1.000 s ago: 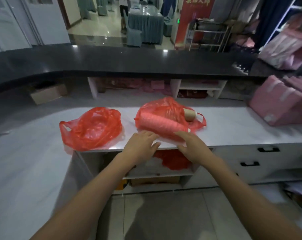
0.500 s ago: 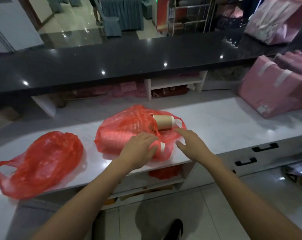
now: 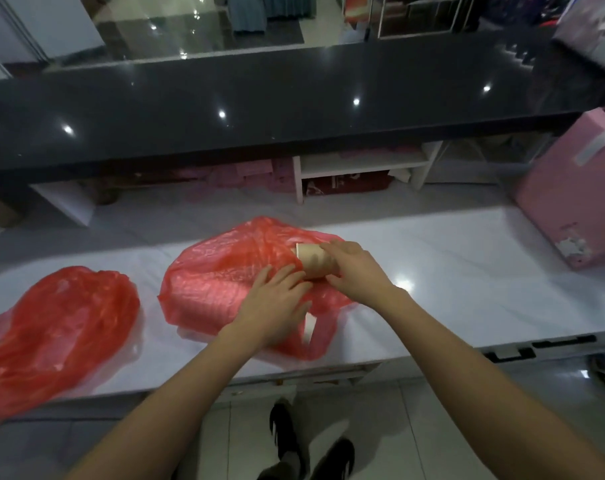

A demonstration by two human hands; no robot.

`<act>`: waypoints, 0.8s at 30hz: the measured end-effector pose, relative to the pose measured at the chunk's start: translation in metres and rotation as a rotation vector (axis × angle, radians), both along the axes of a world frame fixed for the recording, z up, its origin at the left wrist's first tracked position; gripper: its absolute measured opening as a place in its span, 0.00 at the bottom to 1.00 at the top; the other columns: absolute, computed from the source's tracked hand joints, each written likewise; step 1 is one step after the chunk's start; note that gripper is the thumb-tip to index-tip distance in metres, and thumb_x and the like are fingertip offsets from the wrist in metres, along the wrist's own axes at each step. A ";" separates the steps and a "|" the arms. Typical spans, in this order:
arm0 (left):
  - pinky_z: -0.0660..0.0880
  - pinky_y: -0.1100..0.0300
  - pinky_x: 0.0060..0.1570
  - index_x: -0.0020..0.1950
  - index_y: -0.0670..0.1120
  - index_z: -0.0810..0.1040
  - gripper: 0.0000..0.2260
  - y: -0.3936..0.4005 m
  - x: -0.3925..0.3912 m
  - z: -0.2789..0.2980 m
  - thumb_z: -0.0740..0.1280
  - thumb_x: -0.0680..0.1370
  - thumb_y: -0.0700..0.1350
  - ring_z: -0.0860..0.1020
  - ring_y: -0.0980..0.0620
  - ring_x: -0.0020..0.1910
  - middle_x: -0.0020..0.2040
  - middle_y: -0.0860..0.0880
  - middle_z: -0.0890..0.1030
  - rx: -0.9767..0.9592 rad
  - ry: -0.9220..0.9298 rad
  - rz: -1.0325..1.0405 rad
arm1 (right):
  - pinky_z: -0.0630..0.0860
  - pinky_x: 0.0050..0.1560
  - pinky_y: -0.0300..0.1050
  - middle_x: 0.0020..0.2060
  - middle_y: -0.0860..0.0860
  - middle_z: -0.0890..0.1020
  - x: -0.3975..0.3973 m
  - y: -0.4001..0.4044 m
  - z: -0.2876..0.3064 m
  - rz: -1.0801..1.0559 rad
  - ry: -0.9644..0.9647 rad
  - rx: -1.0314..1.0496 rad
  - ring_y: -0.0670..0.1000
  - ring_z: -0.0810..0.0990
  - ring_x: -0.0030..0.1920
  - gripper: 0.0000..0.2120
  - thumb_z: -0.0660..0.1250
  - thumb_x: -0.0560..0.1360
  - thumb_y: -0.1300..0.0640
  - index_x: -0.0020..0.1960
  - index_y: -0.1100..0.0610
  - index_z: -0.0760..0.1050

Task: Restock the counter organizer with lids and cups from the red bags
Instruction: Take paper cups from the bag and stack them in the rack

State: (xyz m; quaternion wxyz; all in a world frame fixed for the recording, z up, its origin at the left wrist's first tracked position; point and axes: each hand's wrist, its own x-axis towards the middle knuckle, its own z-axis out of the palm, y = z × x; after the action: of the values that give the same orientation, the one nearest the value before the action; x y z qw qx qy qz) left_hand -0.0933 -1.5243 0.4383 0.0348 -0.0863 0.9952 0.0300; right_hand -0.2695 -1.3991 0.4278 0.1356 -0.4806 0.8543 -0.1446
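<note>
Two red plastic bags lie on the white counter (image 3: 467,271). The middle red bag (image 3: 224,275) is bulky, and a stack of brown paper cups (image 3: 311,259) sticks out of its mouth, lying on its side. My right hand (image 3: 356,268) wraps around the outer end of that cup stack. My left hand (image 3: 276,299) rests flat on the bag just beside the cups, fingers spread. The other red bag (image 3: 62,330) lies crumpled at the left near the counter's front edge.
A black raised countertop (image 3: 294,109) runs across the back, with white cubby shelves (image 3: 363,171) under it holding pink items. Pink boxes (image 3: 571,202) stand at the right. Drawers with black handles (image 3: 536,348) sit below the counter's front; my shoes (image 3: 304,445) show on the tiled floor.
My right hand has moved from the counter beside the bag onto the cup stack and closed around it. My left hand slid up the bag toward the cups. The view has tilted down.
</note>
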 end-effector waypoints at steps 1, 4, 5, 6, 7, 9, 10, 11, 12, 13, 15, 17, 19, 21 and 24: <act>0.66 0.42 0.69 0.62 0.52 0.80 0.22 -0.006 0.001 -0.002 0.53 0.78 0.57 0.73 0.49 0.69 0.64 0.52 0.80 -0.012 0.026 0.005 | 0.70 0.66 0.55 0.74 0.52 0.69 -0.004 -0.008 -0.002 0.018 0.016 0.014 0.59 0.68 0.71 0.33 0.68 0.73 0.54 0.77 0.50 0.64; 0.67 0.46 0.64 0.54 0.50 0.83 0.16 -0.023 0.005 -0.013 0.58 0.78 0.54 0.78 0.48 0.58 0.55 0.52 0.82 -0.007 0.141 0.029 | 0.66 0.69 0.53 0.74 0.52 0.69 -0.009 -0.026 -0.009 0.054 0.049 0.059 0.58 0.66 0.72 0.34 0.70 0.73 0.50 0.77 0.50 0.64; 0.67 0.47 0.63 0.53 0.50 0.83 0.15 -0.028 0.006 -0.016 0.59 0.78 0.53 0.78 0.48 0.57 0.53 0.53 0.82 0.006 0.180 0.036 | 0.64 0.69 0.53 0.74 0.52 0.69 -0.010 -0.030 -0.012 0.063 0.064 0.074 0.57 0.66 0.73 0.34 0.70 0.73 0.49 0.77 0.50 0.64; 0.67 0.48 0.62 0.53 0.50 0.83 0.14 -0.034 0.008 -0.019 0.59 0.78 0.53 0.78 0.48 0.56 0.53 0.53 0.82 0.022 0.213 0.043 | 0.64 0.70 0.53 0.74 0.52 0.69 -0.009 -0.035 -0.015 0.067 0.073 0.090 0.57 0.66 0.73 0.35 0.70 0.73 0.48 0.77 0.50 0.64; 0.68 0.49 0.60 0.52 0.50 0.83 0.13 -0.038 0.009 -0.022 0.60 0.78 0.53 0.78 0.49 0.55 0.53 0.53 0.82 0.036 0.246 0.046 | 0.63 0.70 0.54 0.74 0.52 0.69 -0.008 -0.039 -0.017 0.067 0.081 0.104 0.57 0.65 0.73 0.36 0.70 0.72 0.46 0.77 0.50 0.63; 0.68 0.50 0.59 0.52 0.50 0.83 0.12 -0.045 0.012 -0.027 0.62 0.77 0.52 0.78 0.49 0.54 0.52 0.53 0.82 0.054 0.304 0.045 | 0.63 0.71 0.55 0.73 0.51 0.69 -0.007 -0.046 -0.022 0.070 0.101 0.126 0.57 0.66 0.72 0.37 0.71 0.71 0.45 0.77 0.49 0.62; 0.68 0.50 0.59 0.52 0.50 0.83 0.12 -0.048 0.012 -0.029 0.62 0.76 0.52 0.78 0.49 0.54 0.52 0.52 0.82 0.061 0.325 0.040 | 0.63 0.71 0.56 0.73 0.51 0.69 -0.006 -0.048 -0.025 0.074 0.117 0.132 0.57 0.66 0.72 0.38 0.71 0.71 0.44 0.77 0.49 0.61; 0.69 0.50 0.59 0.53 0.49 0.83 0.13 -0.052 0.011 -0.031 0.63 0.75 0.52 0.78 0.49 0.54 0.53 0.52 0.82 0.069 0.342 0.037 | 0.63 0.71 0.56 0.73 0.51 0.69 -0.005 -0.050 -0.028 0.076 0.133 0.134 0.57 0.66 0.72 0.39 0.71 0.70 0.44 0.78 0.49 0.60; 0.69 0.50 0.60 0.54 0.49 0.83 0.13 -0.055 0.011 -0.032 0.63 0.75 0.52 0.78 0.49 0.55 0.54 0.51 0.82 0.081 0.348 0.042 | 0.63 0.72 0.56 0.73 0.50 0.69 -0.004 -0.052 -0.030 0.076 0.144 0.132 0.57 0.66 0.72 0.40 0.71 0.70 0.44 0.78 0.49 0.60; 0.70 0.51 0.60 0.55 0.49 0.82 0.14 -0.058 0.010 -0.033 0.63 0.75 0.52 0.78 0.49 0.56 0.55 0.51 0.82 0.093 0.352 0.051 | 0.63 0.72 0.55 0.73 0.50 0.69 -0.004 -0.054 -0.033 0.073 0.148 0.130 0.57 0.66 0.72 0.40 0.71 0.70 0.45 0.78 0.49 0.59; 0.71 0.53 0.59 0.56 0.49 0.82 0.14 -0.063 0.009 -0.034 0.64 0.75 0.52 0.78 0.49 0.57 0.56 0.51 0.82 0.114 0.350 0.062 | 0.63 0.72 0.54 0.72 0.50 0.70 -0.004 -0.057 -0.036 0.063 0.145 0.123 0.57 0.67 0.71 0.38 0.70 0.70 0.47 0.78 0.49 0.60; 0.71 0.53 0.58 0.56 0.49 0.82 0.13 -0.065 0.008 -0.032 0.65 0.75 0.51 0.77 0.50 0.57 0.56 0.52 0.82 0.123 0.344 0.059 | 0.63 0.70 0.53 0.71 0.49 0.71 -0.008 -0.059 -0.037 0.050 0.124 0.106 0.56 0.68 0.70 0.37 0.69 0.70 0.48 0.76 0.49 0.62; 0.71 0.52 0.58 0.56 0.49 0.83 0.13 -0.066 0.007 -0.031 0.66 0.75 0.51 0.77 0.50 0.56 0.56 0.52 0.82 0.130 0.366 0.067 | 0.65 0.68 0.52 0.70 0.49 0.72 -0.014 -0.059 -0.037 0.044 0.081 0.076 0.55 0.68 0.69 0.36 0.70 0.68 0.48 0.75 0.48 0.64; 0.72 0.50 0.59 0.55 0.49 0.82 0.12 -0.068 0.007 -0.028 0.66 0.76 0.50 0.77 0.49 0.56 0.55 0.52 0.81 0.140 0.389 0.089 | 0.65 0.67 0.51 0.70 0.49 0.72 -0.021 -0.057 -0.037 0.050 0.043 0.054 0.55 0.69 0.69 0.37 0.71 0.68 0.47 0.75 0.48 0.64; 0.73 0.50 0.55 0.53 0.49 0.83 0.10 -0.068 0.005 -0.023 0.67 0.76 0.49 0.78 0.50 0.54 0.53 0.53 0.82 0.138 0.428 0.091 | 0.65 0.68 0.51 0.71 0.48 0.70 -0.033 -0.053 -0.037 0.087 -0.011 0.055 0.54 0.68 0.69 0.40 0.72 0.68 0.41 0.76 0.46 0.62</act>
State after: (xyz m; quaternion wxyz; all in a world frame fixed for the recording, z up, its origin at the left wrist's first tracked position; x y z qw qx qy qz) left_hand -0.0882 -1.5926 0.4149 -0.1725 -0.1201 0.9706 0.1173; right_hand -0.3022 -1.4520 0.3910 0.1599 -0.5126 0.8354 -0.1175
